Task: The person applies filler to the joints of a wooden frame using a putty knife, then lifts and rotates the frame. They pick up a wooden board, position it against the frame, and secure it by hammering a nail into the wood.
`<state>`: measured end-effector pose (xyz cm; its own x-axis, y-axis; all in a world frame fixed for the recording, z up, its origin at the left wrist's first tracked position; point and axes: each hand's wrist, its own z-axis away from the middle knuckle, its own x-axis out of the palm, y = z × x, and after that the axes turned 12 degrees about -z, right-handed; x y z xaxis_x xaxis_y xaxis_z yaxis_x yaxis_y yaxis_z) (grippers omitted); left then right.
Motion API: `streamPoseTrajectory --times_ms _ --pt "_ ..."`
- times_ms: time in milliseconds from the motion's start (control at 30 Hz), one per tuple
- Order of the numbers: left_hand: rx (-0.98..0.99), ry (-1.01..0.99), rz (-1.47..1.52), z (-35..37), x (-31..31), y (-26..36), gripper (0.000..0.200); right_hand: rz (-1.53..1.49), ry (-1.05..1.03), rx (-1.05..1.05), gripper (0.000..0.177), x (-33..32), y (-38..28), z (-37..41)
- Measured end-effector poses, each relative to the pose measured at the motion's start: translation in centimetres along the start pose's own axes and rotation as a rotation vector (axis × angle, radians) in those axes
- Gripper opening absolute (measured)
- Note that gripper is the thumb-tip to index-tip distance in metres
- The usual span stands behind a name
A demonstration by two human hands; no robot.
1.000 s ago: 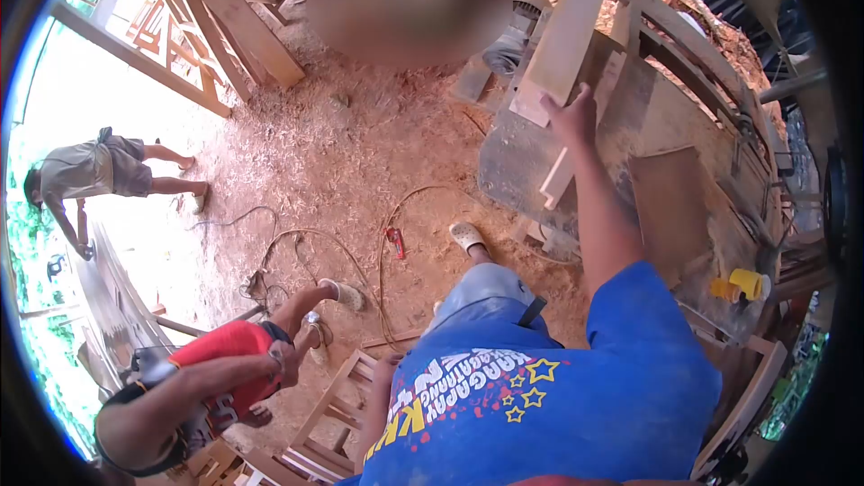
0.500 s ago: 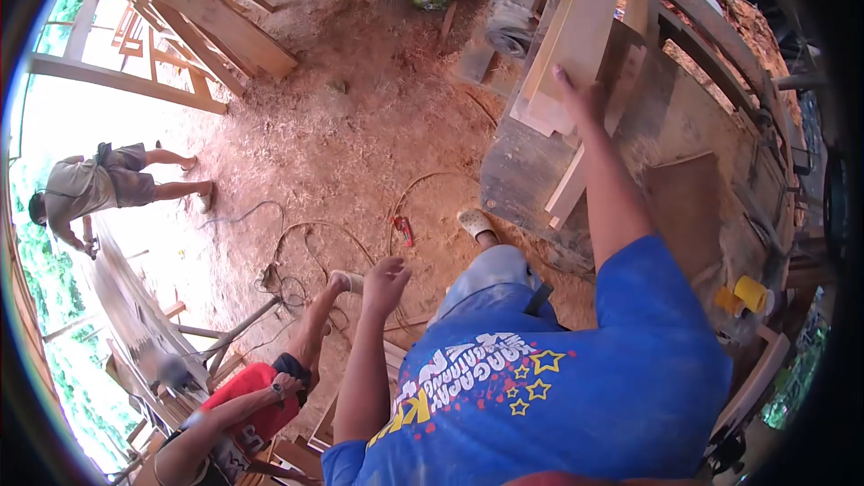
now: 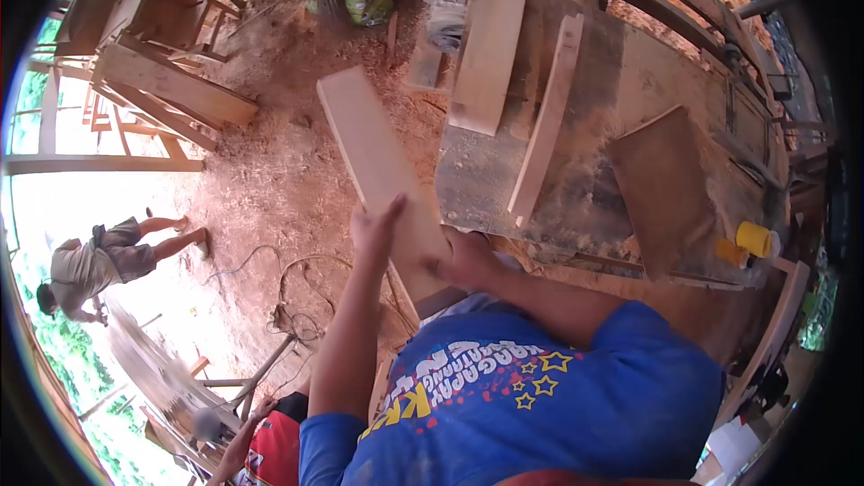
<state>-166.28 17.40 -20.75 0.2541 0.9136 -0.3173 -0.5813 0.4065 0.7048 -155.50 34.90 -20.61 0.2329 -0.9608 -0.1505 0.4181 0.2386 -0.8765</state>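
Both my hands hold a wooden board point(image 3: 382, 139) in front of my body, slanting from my waist away to the upper left. My left hand point(image 3: 373, 227) grips its left edge, with the thumb lying over the top face. Across the board's near part, my right hand point(image 3: 463, 261) is closed on the right edge. The board's near end reaches my waist. To the right stands a dusty work table point(image 3: 576, 189), on which lie another wide board point(image 3: 493, 45) and a narrow wooden strip point(image 3: 551, 117).
An electric motor point(image 3: 454, 0) sits beyond the table. A brown sheet point(image 3: 664, 189) and a yellow container point(image 3: 754, 238) lie on its right side. Cables point(image 3: 297, 274) cross the sawdust-covered ground. One person point(image 3: 99, 265) bends over a long plank; another in a red shirt point(image 3: 273, 450) is nearby.
The board has come off the table and swung left in front of me. My left hand, empty before, now grips it. My right hand has moved from the table towards my waist.
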Motion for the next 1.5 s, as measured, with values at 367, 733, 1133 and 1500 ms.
streamPoseTrajectory --times_ms 367,733,1133,1500 --pt "-0.627 0.303 -0.946 16.7 -12.6 -20.9 0.077 0.25 0.932 -0.003 0.128 -19.9 1.8 -26.5" --pt "-1.028 0.121 -0.559 31.1 2.1 -35.1 0.084 -0.578 0.499 -0.23 0.092 -21.3 1.8 -18.2" --pt "-1.089 0.283 -0.273 44.8 14.5 -44.6 0.081 -0.651 -0.329 0.085 0.049 -2.9 -0.4 -1.4" --pt "-1.175 0.434 0.356 53.9 30.4 -52.8 0.076 0.283 -0.689 0.399 0.038 9.5 10.9 6.2"
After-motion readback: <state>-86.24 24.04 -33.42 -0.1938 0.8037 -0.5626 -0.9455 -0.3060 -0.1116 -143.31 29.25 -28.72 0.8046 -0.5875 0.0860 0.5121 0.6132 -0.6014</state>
